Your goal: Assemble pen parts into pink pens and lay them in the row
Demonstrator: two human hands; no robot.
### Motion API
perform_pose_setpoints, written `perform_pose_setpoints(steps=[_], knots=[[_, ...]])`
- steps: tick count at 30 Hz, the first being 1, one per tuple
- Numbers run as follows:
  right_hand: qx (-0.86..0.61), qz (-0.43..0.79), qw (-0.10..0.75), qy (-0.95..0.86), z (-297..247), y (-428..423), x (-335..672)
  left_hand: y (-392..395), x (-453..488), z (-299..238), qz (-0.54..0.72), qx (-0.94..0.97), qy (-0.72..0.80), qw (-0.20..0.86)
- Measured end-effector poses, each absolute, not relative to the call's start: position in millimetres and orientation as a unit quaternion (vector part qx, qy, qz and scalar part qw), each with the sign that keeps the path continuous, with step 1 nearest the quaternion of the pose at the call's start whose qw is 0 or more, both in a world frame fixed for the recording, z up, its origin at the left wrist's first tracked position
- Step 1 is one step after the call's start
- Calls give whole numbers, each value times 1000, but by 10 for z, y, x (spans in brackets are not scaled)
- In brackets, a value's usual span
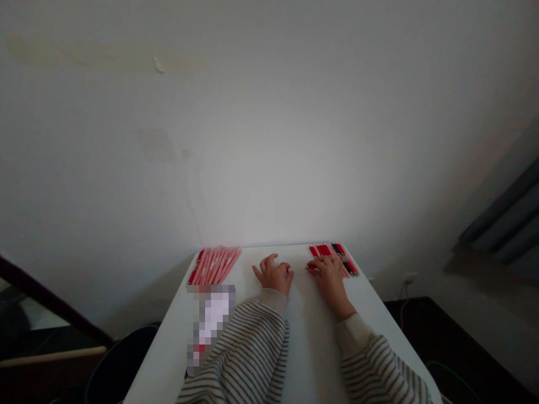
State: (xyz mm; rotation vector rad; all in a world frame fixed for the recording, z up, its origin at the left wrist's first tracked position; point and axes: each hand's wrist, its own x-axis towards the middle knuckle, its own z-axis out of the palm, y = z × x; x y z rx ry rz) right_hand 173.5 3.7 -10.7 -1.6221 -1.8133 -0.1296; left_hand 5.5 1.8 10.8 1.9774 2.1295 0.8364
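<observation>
My left hand (274, 275) is over the middle of the white table, thumb and index finger pinched on a small red piece (288, 270), its other fingers spread. To its right, my right hand (330, 280) has its fingertips closed on a slim red pen (310, 267), whose tip points toward the left hand. Most of that pen is hidden by the fingers. Behind and beside the right hand lies a group of red, pink and black pens (323, 250), partly covered by it. A row of pink pens (215, 265) with some red parts lies at the far left corner.
The white table (314, 359) stands against a pale wall (269, 140). A blurred-out, flat, light object (214, 314) lies on the left side. A dark round bin (122, 365) is on the floor at left; a cable and socket (408, 278) are at right.
</observation>
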Motion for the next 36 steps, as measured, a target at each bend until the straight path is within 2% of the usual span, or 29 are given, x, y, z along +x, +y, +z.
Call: perform_pose_setpoints(steps=[13, 36], knots=[[-617, -36, 340, -709, -66, 2, 1701, 30, 76, 113, 257, 683, 680, 78], [-650, -84, 307, -690, -109, 6, 1723, 107, 170, 80, 267, 681, 681, 15]])
